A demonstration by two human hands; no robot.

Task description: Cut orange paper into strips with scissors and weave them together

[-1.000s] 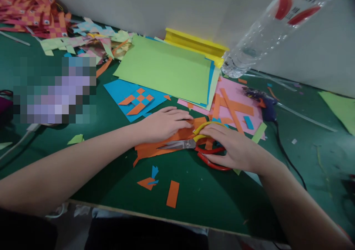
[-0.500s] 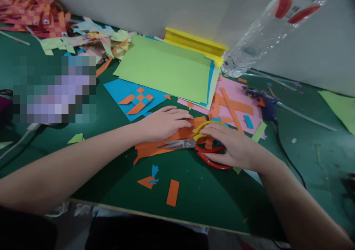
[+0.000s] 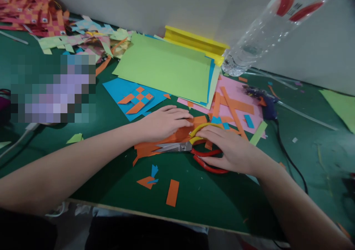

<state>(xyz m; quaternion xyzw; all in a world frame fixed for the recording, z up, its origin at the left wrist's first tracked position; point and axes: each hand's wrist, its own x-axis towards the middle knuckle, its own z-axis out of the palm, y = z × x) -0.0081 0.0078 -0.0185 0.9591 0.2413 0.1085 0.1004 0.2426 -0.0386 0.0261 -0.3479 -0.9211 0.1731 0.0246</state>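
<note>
My left hand lies palm down on a sheet of orange paper on the green table, fingers flat and pressing it. My right hand rests on a pair of scissors with one yellow and one red handle loop; its fingers curl over the handles. The metal blades point left across the orange paper and are slightly apart. Orange strips lie on a pink sheet just behind my right hand.
A green paper stack and yellow holder sit behind. A woven blue-orange piece, paper scraps, a clear bottle, a glue gun with black cord, and woven pieces lie around. The table edge is near me.
The scissors and my right hand have shifted slightly left and toward me. My left hand has stayed on the orange paper.
</note>
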